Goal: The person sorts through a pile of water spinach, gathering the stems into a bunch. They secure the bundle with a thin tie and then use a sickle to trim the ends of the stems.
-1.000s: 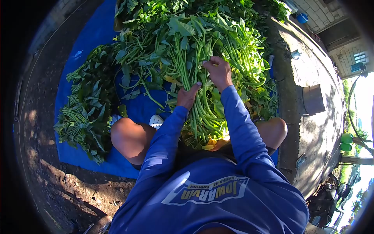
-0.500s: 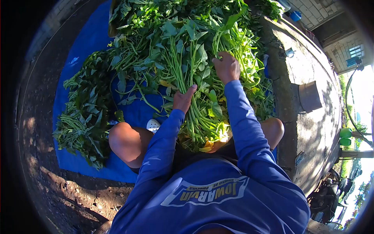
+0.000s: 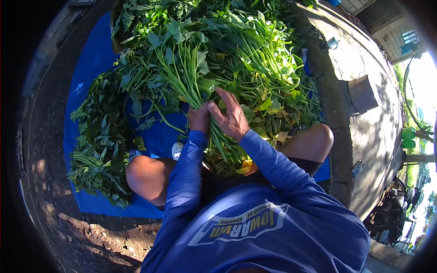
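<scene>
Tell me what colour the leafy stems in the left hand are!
Light green: the leafy stems in the left hand show best in the head view.

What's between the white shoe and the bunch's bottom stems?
In the head view, the blue left sleeve lies between the white shoe and the bottom stems.

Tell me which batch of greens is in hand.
The long-stemmed bunch: the left hand grips it and the right hand touches it, while the left-side pile and the heap beyond lie unheld.
</scene>
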### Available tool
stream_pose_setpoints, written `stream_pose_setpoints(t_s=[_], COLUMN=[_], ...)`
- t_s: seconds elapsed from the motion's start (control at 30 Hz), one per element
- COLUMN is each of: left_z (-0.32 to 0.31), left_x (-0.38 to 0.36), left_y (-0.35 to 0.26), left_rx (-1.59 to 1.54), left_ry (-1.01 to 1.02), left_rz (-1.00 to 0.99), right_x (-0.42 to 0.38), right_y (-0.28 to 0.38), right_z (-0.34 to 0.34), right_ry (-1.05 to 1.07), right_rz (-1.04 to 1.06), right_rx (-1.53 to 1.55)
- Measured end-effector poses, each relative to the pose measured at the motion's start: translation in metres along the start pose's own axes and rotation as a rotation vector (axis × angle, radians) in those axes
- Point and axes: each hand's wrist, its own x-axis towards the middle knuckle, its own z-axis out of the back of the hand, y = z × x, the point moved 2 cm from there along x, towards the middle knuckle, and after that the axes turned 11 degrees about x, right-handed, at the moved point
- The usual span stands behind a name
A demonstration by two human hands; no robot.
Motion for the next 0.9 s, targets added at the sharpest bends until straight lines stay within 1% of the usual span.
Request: stream_pose_setpoints(t_s=[0.03,0.07,0.1,0.17,0.2,0.23,0.27,0.3,0.33,0.37,0.4,0.43,0.47,0.5,0.53,0.6,0.63,0.67,0.73,0.77,0.8,0.83,0.9], left_z=[0.001,0.002,0.002,-0.008,-0.007,-0.002,-0.001,-0.005,-0.01,-0.016,-0.02,-0.02,-0.018,-0.015,-0.014,-0.013,-0.015,-0.016,-0.023,-0.023,-0.021,-0.02,-0.02], left_x=[0.0,-0.001,-0.003,0.006,0.013,0.019,0.025,0.024,0.022,0.018,0.018,0.023,0.025,0.027,0.029,0.028,0.028,0.028,0.02,0.018,0.017,0.02,0.023], left_y=[-0.005,-0.003,0.0,-0.009,-0.009,-0.009,-0.008,-0.015,-0.017,-0.02,-0.023,-0.013,-0.002,0.005,0.01,0.021,0.019,0.017,0.003,0.002,0.004,0.007,0.01], left_rx=[-0.045,-0.008,0.026,0.105,0.102,0.095,0.085,0.12,0.155,0.192,0.229,0.269,0.305,0.305,0.304,0.219,0.17,0.196,0.249,0.238,0.24,0.241,0.209], left_ry=[0.018,0.019,0.018,-0.007,0.03,0.064,0.089,0.064,0.058,0.052,0.047,0.082,0.093,0.133,0.175,0.18,0.178,0.153,0.102,0.114,0.122,0.133,0.151], left_rz=[-0.019,-0.007,0.006,0.027,0.036,0.049,0.057,0.062,0.072,0.082,0.085,0.161,0.13,0.145,0.16,0.207,0.224,0.198,0.159,0.173,0.184,0.19,0.178], right_x=[-0.021,-0.037,-0.04,-0.011,0.003,0.023,0.051,0.074,0.094,0.107,0.117,0.13,0.138,0.144,0.152,0.174,0.183,0.193,0.214,0.223,0.24,0.244,0.245], right_y=[-0.008,-0.018,-0.021,-0.033,-0.037,-0.013,-0.027,-0.058,-0.096,-0.124,-0.128,-0.128,-0.13,-0.12,-0.12,-0.122,-0.128,-0.132,-0.115,-0.101,-0.1,-0.083,-0.039], right_z=[-0.012,-0.024,-0.023,0.011,0.034,0.07,0.108,0.151,0.184,0.207,0.208,0.208,0.208,0.203,0.205,0.21,0.215,0.223,0.234,0.242,0.251,0.256,0.264], right_ry=[0.0,0.0,-0.054,0.042,0.085,-0.196,-0.472,-0.664,-0.75,-0.67,-0.597,-0.522,-0.445,-0.34,-0.207,0.063,0.092,0.138,0.178,0.245,0.423,0.451,0.401], right_rz=[0.005,0.001,-0.006,-0.096,-0.145,-0.113,-0.044,-0.028,-0.122,-0.223,-0.159,-0.089,-0.027,0.022,-0.05,-0.188,-0.082,-0.021,-0.069,-0.168,-0.184,-0.426,-0.631], right_rx=[0.064,0.127,0.134,0.241,0.296,0.331,0.019,-0.273,-0.507,-0.614,-0.637,-0.659,-0.682,-0.744,-0.744,-0.74,-0.799,-0.761,-0.657,-0.645,-0.786,-0.63,-0.331])
